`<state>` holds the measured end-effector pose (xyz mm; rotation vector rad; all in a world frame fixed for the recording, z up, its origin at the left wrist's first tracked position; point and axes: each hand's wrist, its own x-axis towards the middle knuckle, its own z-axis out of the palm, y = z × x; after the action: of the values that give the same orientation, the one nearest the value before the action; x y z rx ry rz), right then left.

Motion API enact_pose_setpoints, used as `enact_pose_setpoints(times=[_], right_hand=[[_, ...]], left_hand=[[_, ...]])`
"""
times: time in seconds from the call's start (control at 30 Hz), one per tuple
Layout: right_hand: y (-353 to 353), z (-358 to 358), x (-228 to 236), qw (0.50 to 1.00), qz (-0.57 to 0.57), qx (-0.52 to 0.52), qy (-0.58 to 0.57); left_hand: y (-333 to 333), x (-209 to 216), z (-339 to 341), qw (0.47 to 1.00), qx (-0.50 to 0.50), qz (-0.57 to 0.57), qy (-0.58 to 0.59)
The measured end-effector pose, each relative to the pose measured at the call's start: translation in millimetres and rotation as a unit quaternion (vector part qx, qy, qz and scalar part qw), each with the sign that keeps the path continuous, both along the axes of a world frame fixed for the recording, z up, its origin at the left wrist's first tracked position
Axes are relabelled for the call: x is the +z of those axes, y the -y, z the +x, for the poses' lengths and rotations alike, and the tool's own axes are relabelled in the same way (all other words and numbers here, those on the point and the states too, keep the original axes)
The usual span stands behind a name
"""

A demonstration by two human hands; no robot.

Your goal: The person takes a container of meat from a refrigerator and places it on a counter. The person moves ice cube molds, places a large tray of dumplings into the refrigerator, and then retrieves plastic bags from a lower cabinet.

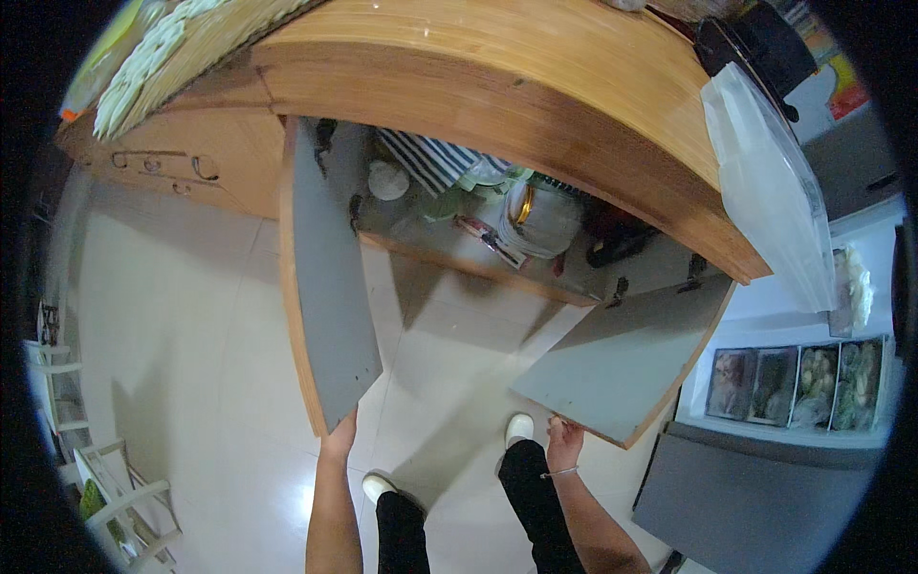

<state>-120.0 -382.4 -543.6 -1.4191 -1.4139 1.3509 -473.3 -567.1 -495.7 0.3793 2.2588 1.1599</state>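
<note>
My left hand [340,438] grips the lower outer corner of the left cabinet door [330,287], with some fingers hidden behind the panel. On the other side, my right hand [565,442] has its fingers curled at the edge of the right cabinet door [622,373]. Both doors stand swung out, their grey inner faces showing. Between them the cupboard holds a striped cloth [432,159], a white round container [388,180], clear bowls or bags [543,222] with a yellow ring, a thin packet [490,239] and dark items [622,247] at the right.
A wooden countertop [497,38] curves above the cupboard, with a translucent plastic bag [770,191] hanging off its right end. At right stands an open fridge or freezer [765,497] with several drawers of food [794,383]. White racks [124,497] stand on the pale tiled floor [210,354] at left.
</note>
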Motion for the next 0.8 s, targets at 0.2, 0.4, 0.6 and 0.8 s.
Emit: enact_pose_setpoints(times=[0.2,0.4,0.6,0.8], right_hand=[[-3.5,-36.5,17.1,0.996,-0.08,-0.019,-0.021],[-14.7,-38.7,20.8,0.996,-0.084,-0.017,0.032],[1.3,-48.5,27.5,0.995,-0.085,-0.044,0.025],[6.8,-54.6,31.4,0.987,-0.135,-0.092,-0.01]], left_hand=[[3.7,-0.3,-4.4,0.996,0.028,0.083,0.014],[14.4,30.1,-31.4,0.998,0.023,0.055,0.025],[55.7,16.9,-77.7,0.995,0.042,0.087,0.016],[67.1,-10.0,-87.4,0.98,0.14,0.136,-0.024]])
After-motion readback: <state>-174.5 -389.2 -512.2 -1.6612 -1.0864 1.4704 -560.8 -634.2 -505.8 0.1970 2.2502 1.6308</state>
